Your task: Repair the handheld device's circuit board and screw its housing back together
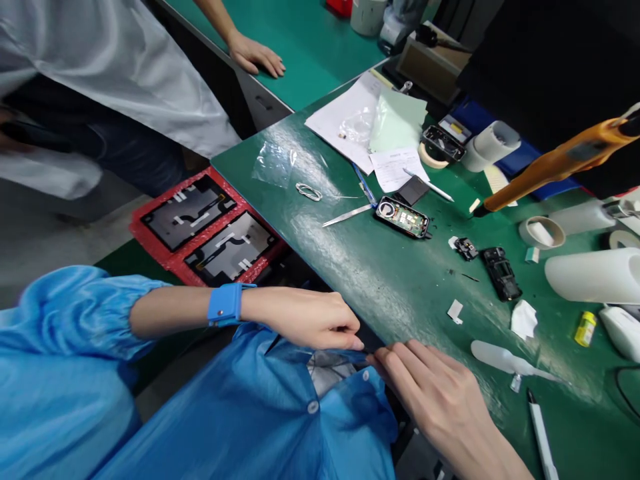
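blue smock (pixel 280 420) is hanging over the person's front in the head view, its gathered edge lying between both hands beside the tabletop (pixel 400 280). the left hand (pixel 310 320) is resting curled, the right hand (pixel 435 387) is bending its fingers at that edge; with fingertips partly hidden, i cannot tell whether either grip is pinching cloth. careful work is probably calling for light, even tension, keeping slack off the opened device (pixel 404 218).

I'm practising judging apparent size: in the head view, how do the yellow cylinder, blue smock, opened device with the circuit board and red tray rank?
1. Blue smock, though its nearness to the camera enlarges it
2. Red tray
3. Opened device
4. Yellow cylinder
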`<state>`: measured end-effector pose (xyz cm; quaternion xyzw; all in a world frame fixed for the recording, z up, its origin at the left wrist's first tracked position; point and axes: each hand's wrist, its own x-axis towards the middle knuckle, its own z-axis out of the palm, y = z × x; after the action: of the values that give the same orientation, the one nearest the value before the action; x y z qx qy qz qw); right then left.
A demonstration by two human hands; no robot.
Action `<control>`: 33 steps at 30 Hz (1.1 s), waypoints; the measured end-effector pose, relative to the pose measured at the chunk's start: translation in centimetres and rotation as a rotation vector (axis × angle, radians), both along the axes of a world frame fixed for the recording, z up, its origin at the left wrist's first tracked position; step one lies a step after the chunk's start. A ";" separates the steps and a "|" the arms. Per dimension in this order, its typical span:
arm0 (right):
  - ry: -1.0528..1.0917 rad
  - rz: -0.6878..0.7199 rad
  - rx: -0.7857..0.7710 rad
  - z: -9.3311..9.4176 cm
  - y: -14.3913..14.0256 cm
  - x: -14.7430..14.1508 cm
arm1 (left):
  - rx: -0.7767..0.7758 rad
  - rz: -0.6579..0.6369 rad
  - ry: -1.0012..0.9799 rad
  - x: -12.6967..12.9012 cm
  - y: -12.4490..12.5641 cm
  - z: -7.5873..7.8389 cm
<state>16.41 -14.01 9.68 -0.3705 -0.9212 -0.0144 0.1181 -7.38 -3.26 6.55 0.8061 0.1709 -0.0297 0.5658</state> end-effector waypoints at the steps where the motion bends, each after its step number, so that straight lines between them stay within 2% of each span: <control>1: -0.005 0.005 -0.001 0.1 0.1 0.0 | 0.009 0.003 -0.005 0.0 0.0 0.0; 14: -0.139 0.041 -0.066 1.1 0.6 -0.4 | -0.029 0.019 -0.003 0.4 -0.2 0.1; 20: -0.196 0.055 -0.099 1.2 0.9 -0.1 | -0.012 0.029 -0.014 0.4 -0.4 -0.5; 25: -0.192 0.043 -0.099 1.1 1.0 -0.1 | -0.023 0.045 -0.059 0.2 -0.4 -0.9; 33: -0.072 -0.001 -0.173 0.9 1.2 0.4 | -0.079 0.040 0.002 -0.2 -0.3 -1.8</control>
<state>16.81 -12.76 10.54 -0.3789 -0.9225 0.0519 0.0527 -7.53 -3.54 4.77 0.7795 0.1863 -0.0259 0.5976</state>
